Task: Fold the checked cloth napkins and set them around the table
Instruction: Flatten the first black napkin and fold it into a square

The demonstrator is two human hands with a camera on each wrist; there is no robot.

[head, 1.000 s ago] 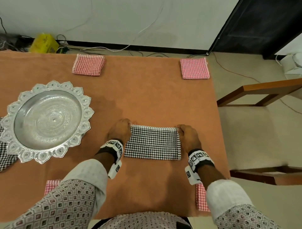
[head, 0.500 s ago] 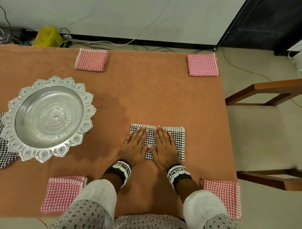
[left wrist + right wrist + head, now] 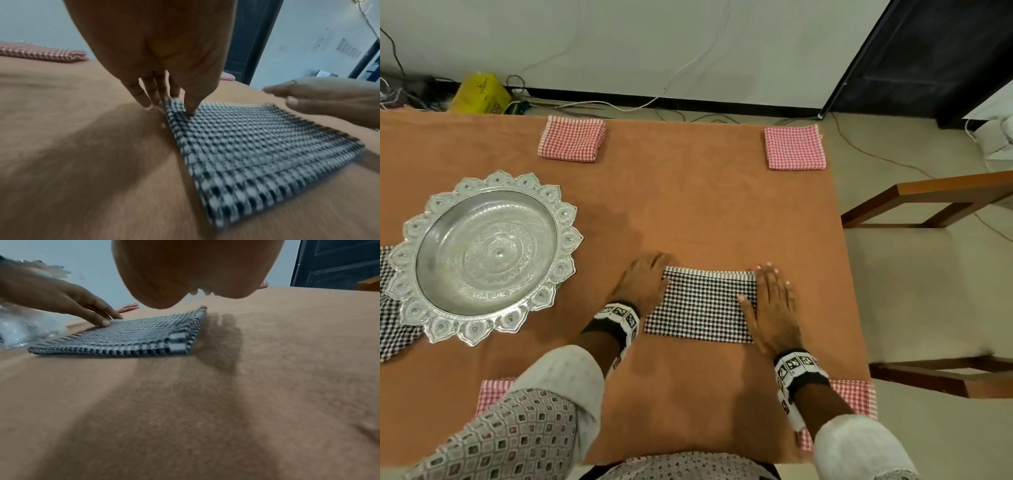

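A folded black-and-white checked napkin (image 3: 702, 306) (image 3: 257, 154) (image 3: 133, 334) lies flat on the orange tablecloth (image 3: 688, 205) in front of me. My left hand (image 3: 645, 281) (image 3: 164, 91) is at its far left corner, thumb pressing on the cloth and fingers straight down on the table beside the edge. My right hand (image 3: 770, 301) (image 3: 329, 97) lies flat with straight fingers along the napkin's right edge. Four folded red checked napkins sit at far left (image 3: 571, 138), far right (image 3: 794, 147), near left (image 3: 493, 394) and near right (image 3: 856, 401).
A large ornate silver tray (image 3: 482, 253) stands at the left, with another black checked cloth (image 3: 390, 329) partly under it. The table's right edge is just past my right hand, and a wooden chair (image 3: 928, 274) stands beyond it. Cables and a yellow box (image 3: 482, 92) lie on the floor.
Both hands have slid apart from the napkin's middle, where they pressed side by side, out to its left corner and right edge. The napkin has stayed in place.
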